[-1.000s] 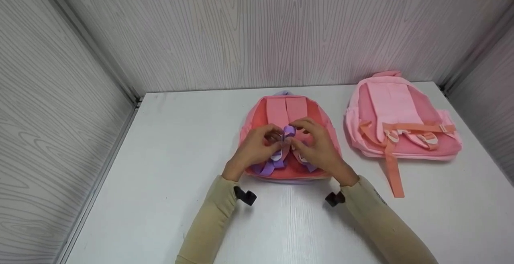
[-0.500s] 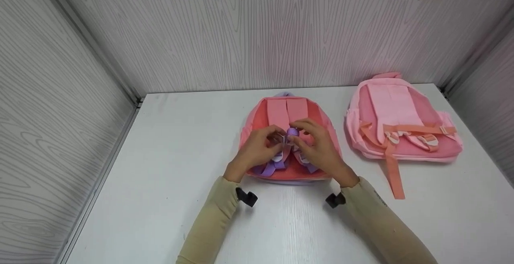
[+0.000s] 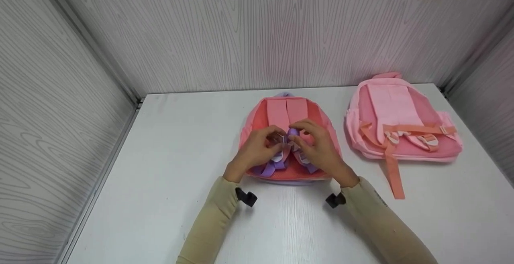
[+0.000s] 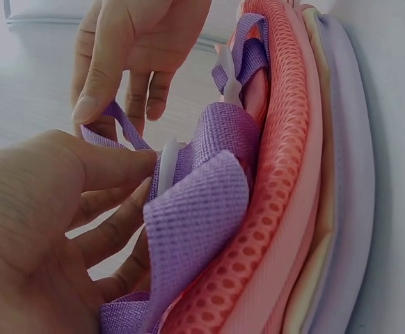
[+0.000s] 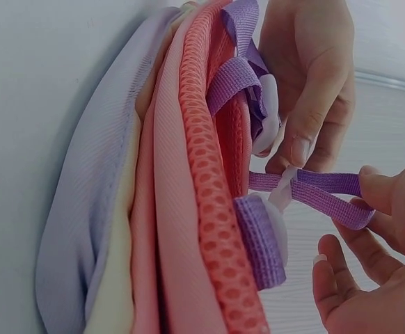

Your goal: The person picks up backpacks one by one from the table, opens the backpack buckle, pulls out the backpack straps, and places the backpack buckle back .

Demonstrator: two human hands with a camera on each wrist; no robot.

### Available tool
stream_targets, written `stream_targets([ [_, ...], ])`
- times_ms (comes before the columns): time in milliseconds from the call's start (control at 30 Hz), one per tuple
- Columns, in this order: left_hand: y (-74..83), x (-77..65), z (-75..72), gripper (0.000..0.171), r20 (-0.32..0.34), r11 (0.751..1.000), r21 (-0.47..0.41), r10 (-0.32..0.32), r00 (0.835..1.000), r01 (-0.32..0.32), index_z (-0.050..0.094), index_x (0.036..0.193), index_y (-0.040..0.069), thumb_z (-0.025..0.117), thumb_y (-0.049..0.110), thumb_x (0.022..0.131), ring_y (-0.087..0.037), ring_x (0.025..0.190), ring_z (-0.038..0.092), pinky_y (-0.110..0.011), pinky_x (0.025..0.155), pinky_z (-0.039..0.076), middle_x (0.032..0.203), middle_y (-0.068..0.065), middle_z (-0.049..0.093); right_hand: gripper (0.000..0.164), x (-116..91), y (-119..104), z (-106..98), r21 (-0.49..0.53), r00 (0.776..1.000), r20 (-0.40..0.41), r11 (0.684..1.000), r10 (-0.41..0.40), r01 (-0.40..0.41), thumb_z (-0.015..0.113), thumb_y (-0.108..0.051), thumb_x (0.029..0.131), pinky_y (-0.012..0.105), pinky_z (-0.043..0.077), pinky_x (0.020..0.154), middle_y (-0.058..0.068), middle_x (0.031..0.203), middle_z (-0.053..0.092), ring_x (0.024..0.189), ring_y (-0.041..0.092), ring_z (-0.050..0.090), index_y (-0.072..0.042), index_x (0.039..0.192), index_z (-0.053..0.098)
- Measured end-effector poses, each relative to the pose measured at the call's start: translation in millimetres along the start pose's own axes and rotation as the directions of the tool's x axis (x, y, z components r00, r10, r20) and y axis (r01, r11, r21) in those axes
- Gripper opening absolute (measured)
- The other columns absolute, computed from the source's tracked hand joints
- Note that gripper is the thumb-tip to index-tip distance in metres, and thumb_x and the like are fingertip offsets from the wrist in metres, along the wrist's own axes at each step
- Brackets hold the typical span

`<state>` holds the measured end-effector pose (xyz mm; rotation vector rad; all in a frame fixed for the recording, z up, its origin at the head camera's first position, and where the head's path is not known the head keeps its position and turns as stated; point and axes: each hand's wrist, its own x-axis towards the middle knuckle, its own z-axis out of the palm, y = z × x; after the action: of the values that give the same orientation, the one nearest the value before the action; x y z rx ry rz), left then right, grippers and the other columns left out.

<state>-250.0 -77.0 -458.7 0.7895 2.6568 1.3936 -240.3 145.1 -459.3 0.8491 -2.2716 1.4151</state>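
Observation:
A small coral-pink backpack [image 3: 277, 111] lies with its shoulder straps facing up, mesh back panel showing. Over its middle, my left hand [image 3: 257, 147] pinches a small white plastic buckle [image 5: 284, 186] between thumb and finger. Purple webbing strap [image 5: 331, 204] runs through this buckle and doubles back in a loop. My right hand [image 3: 319, 145] pinches the loop's end, just to the right of the buckle. Two more white buckles with purple webbing hang at the lower ends of the shoulder straps, partly behind the hands in the head view.
To the right lies a second, lighter pink backpack [image 3: 395, 103]; one of its orange straps [image 3: 394, 171] trails onto the white table [image 3: 180, 135]. Wood-grain panels [image 3: 257, 31] rise at the back and both sides.
The purple loop has shifted slightly right and turned between my hands, with my right fingers now further over it. Left hand and backpacks stay almost in place.

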Motion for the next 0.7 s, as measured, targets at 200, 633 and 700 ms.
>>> stream_targets([
  [200, -1.8, 0.1, 0.0, 0.024, 0.0, 1.0, 0.007, 0.004, 1.0, -0.004, 0.07, 0.124, 0.01, 0.073, 0.015, 0.101, -0.018, 0.102, 0.07, -0.039, 0.093, 0.059, 0.113, -0.005, 0.076, 0.024, -0.5, -0.1, -1.1, -0.018, 1.0, -0.008, 1.0, -0.004, 0.004, 0.074, -0.008, 0.101, 0.056, 0.054, 0.095, 0.007, 0.117, 0.075, 0.11, 0.025, 0.068, -0.004, 0.124, 0.073],
  [633, -0.9, -1.9, -2.9, 0.028, 0.012, 0.999, 0.009, -0.05, 0.999, 0.049, 0.07, 0.126, 0.01, 0.076, 0.021, 0.101, -0.017, 0.106, 0.068, -0.039, 0.099, 0.057, 0.117, -0.004, 0.075, 0.025, 1.3, -3.3, -6.8, -0.055, 1.0, -0.008, 0.998, -0.013, 0.013, 0.075, -0.013, 0.1, 0.051, 0.055, 0.096, 0.009, 0.118, 0.075, 0.111, 0.028, 0.067, -0.004, 0.124, 0.073],
  [700, -0.9, -2.0, -3.1, 0.028, 0.012, 0.999, 0.01, -0.048, 0.999, 0.048, 0.069, 0.126, 0.011, 0.076, 0.022, 0.101, -0.017, 0.106, 0.068, -0.039, 0.099, 0.057, 0.116, -0.003, 0.074, 0.027, 1.8, -3.6, -8.0, -0.05, 1.0, -0.013, 0.999, -0.017, 0.017, 0.076, -0.012, 0.1, 0.052, 0.055, 0.096, 0.01, 0.118, 0.075, 0.111, 0.028, 0.067, -0.002, 0.125, 0.072],
])
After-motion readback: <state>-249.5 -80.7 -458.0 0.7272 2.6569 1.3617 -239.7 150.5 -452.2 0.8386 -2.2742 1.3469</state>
